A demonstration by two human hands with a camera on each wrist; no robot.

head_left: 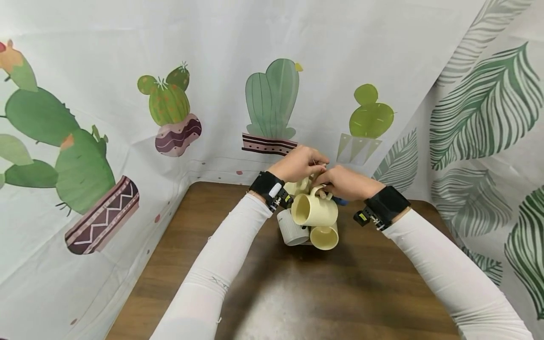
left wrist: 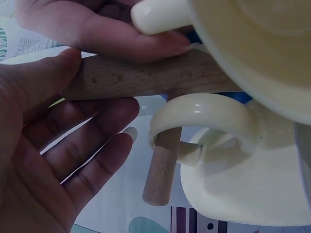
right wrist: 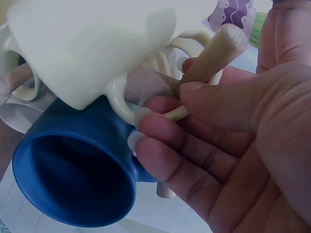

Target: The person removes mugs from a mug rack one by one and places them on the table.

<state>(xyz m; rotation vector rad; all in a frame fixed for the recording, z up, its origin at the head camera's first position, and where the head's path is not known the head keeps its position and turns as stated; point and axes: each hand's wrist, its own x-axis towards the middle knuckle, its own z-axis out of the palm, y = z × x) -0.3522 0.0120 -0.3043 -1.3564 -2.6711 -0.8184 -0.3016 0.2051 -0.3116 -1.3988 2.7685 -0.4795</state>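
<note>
A wooden mug tree carries several mugs on its pegs. Its post point(left wrist: 146, 77) crosses the left wrist view, and my left hand point(head_left: 299, 163) pinches the post's top end between thumb and fingers. Just beside it, my right hand point(head_left: 348, 182) holds the handle of the upper pale yellow mug point(head_left: 316, 211), its thumb against a wooden peg point(right wrist: 216, 53) that passes through the handle. Under the right fingers hangs a blue mug point(right wrist: 73, 170), mouth outward. Lower down are a white ribbed mug point(head_left: 292, 228) and another pale yellow mug point(head_left: 324, 237).
The mug tree stands toward the back of a brown wooden table point(head_left: 272, 293). Behind it hangs a white cloth point(head_left: 221, 85) printed with cacti, and a leaf-printed cloth point(head_left: 480, 141) is at the right.
</note>
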